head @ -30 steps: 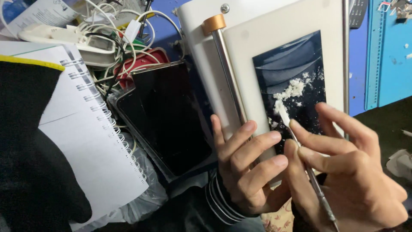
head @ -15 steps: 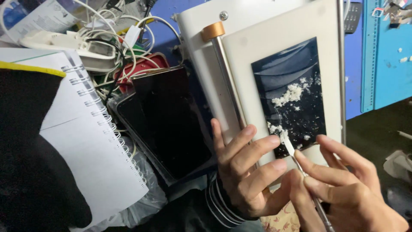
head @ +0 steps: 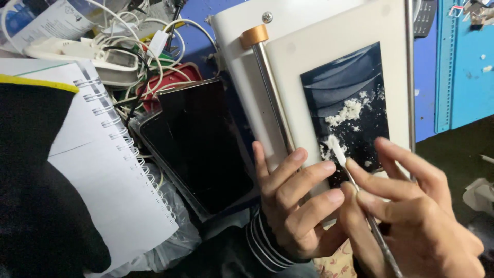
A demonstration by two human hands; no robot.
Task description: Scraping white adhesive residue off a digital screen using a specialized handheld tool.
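Partly cut off at 5 o'clock, the right hand [head: 411,226] hides most of the thin metal tool [head: 368,219] its grip is clamped on. At 9 o'clock of it, the left hand [head: 296,206] presses spread fingers on the white machine plate [head: 319,62]. At 12 o'clock lies the dark glass panel [head: 345,98], crusted with white residue [head: 346,110].
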